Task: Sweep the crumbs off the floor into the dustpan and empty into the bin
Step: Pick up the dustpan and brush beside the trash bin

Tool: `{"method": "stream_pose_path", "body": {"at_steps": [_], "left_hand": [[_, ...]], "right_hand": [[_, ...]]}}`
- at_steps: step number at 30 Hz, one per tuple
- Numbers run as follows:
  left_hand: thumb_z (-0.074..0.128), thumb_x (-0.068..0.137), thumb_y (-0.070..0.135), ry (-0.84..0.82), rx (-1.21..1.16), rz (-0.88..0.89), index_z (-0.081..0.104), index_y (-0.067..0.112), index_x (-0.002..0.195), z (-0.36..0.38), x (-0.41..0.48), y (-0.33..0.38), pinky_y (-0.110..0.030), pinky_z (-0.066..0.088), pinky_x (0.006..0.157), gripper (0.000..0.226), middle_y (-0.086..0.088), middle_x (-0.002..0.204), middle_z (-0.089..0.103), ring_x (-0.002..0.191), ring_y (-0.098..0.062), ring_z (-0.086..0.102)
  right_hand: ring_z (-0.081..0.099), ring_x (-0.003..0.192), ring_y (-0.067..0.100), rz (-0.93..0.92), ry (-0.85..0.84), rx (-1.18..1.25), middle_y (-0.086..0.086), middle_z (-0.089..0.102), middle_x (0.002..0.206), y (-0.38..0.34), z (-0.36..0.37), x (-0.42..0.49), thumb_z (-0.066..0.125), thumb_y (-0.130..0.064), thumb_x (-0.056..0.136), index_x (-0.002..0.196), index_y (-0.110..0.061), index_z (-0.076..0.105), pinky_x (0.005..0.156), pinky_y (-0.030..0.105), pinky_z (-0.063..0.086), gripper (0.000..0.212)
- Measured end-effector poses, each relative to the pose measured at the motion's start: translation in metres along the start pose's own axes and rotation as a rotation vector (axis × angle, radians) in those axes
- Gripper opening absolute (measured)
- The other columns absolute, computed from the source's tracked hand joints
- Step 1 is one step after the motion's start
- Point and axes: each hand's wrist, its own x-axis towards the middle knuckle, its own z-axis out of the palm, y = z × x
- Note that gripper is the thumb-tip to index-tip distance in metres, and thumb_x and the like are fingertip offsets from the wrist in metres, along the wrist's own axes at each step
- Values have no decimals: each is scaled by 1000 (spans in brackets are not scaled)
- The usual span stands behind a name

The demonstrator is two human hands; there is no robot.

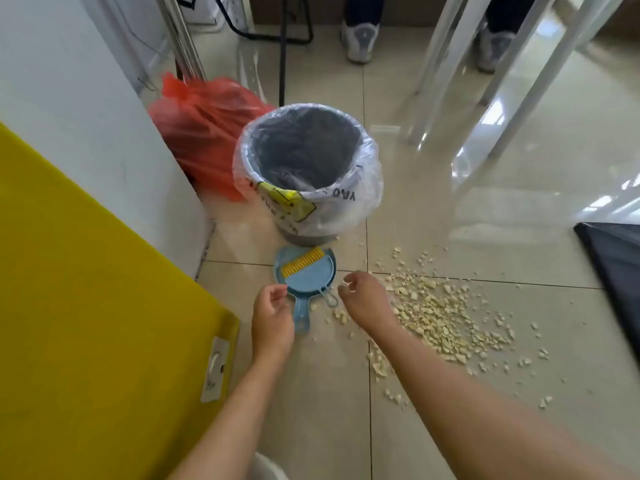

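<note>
My left hand (273, 317) loosely curled and empty beside the blue dustpan (302, 315), right hand (363, 299) likewise, crumbs (443, 317) alongside, lined bin (311, 206) beyond

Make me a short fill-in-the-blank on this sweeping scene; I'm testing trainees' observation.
The brush in the dustpan has ____ bristles.
The bin is lined with a clear ____ bag.
Most crumbs lie to the ____ of the dustpan.
Missing: yellow; plastic; right.
</note>
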Motion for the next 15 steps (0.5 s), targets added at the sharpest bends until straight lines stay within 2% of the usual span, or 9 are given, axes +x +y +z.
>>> {"method": "stream_pose_path", "body": {"at_steps": [3, 6, 8, 10, 13, 15], "left_hand": [[67, 90, 11, 50, 289, -67, 56, 16, 123, 6, 6, -6, -31, 47, 90, 36, -8, 134, 55, 122, -27, 54], [79, 82, 36, 42, 488, -17, 52, 11, 129, 12, 4, -7, -37, 46, 99, 59, -12, 139, 46, 128, -31, 45], [76, 78, 55, 29, 567, -9, 51, 11, 127, 14, 5, -5, -38, 47, 97, 71, -9, 134, 47, 126, -29, 46], [72, 78, 61, 14, 635, -4, 50, 9, 126, 21, 5, -3, -39, 47, 95, 74, -10, 131, 50, 124, -30, 47], [71, 84, 54, -23, 720, -2, 47, 6, 130, 32, 11, 3, -39, 47, 97, 71, -12, 133, 52, 125, -31, 50], [73, 86, 42, -69, 707, -28, 45, 6, 132, 37, 15, 3, -40, 49, 96, 65, -13, 133, 57, 124, -32, 55]], "right_hand": [[54, 124, 30, -43, -30, -348, 12, 65, 127, -7, 16, 11, 53, -56, 96, 126, -11, 64, 103, 40, 45, 56], [49, 127, 31, -38, -12, -489, 8, 64, 128, -11, 30, 18, 45, -71, 90, 124, -19, 64, 101, 45, 40, 65], [48, 124, 31, -58, -39, -513, 6, 65, 124, -13, 37, 18, 45, -70, 88, 120, -23, 65, 98, 45, 39, 60], [48, 122, 31, -31, -91, -485, 6, 65, 121, -13, 42, 18, 49, -65, 89, 117, -21, 66, 97, 43, 39, 54], [58, 116, 30, -38, -147, -415, 7, 70, 114, -16, 40, 24, 56, -54, 92, 111, -17, 68, 95, 39, 42, 43], [69, 98, 24, -67, -211, -241, 10, 74, 104, -16, 32, 25, 58, -44, 97, 108, -12, 69, 83, 33, 50, 36]]}}
